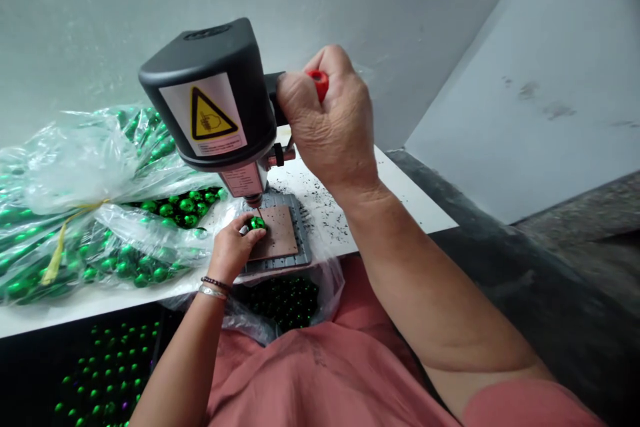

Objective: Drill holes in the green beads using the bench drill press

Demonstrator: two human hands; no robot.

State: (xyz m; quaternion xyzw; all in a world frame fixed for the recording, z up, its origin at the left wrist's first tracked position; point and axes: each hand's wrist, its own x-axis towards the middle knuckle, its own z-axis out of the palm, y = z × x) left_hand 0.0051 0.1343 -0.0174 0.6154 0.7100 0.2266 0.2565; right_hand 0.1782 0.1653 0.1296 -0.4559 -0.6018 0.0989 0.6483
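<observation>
Between the thumb and fingers of my left hand (234, 245) is a shiny green ball (257, 223), held on a wooden board (280, 233) under the bit of a small bench drill press (213, 100). The thin drill bit comes down right at the top of the ball; whether it has entered the ball I cannot tell. My right hand (333, 117) is wrapped round the red-ended lever handle (319, 83) at the right side of the drill press. A grey metal base (304, 250) supports the board.
Clear plastic bags of green balls (135, 260) lie on the white table (420, 203) at left, one tied with a yellow strip (57, 253). Dark shavings are scattered right of the drill press. An open bag of balls (285, 300) sits below the table edge, against my lap.
</observation>
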